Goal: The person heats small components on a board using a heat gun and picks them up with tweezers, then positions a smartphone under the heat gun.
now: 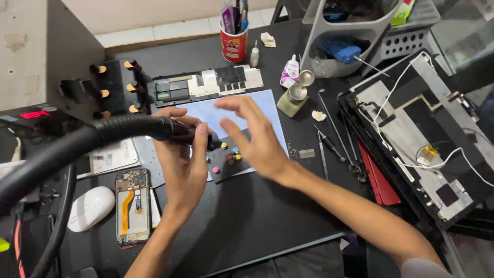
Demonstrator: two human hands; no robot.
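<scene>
My left hand [182, 154] grips the black handle of a hot-air tool [170, 128], whose thick ribbed hose [62, 149] runs off to the left. The nozzle points down at a small black board [242, 154] with several coloured round parts on it. My right hand [254, 136] hovers open just right of the nozzle, fingers spread over that board, and holds nothing. The board lies on a pale blue mat [267, 105].
An opened phone [132, 206] and a white mouse [91, 207] lie at the left. A rework station with a red display [33, 114] stands far left. Screwdrivers and tweezers [329, 146], a solvent bottle [293, 98], a red cup of tools [233, 44] and an open laptop lid [427, 139] surround the mat.
</scene>
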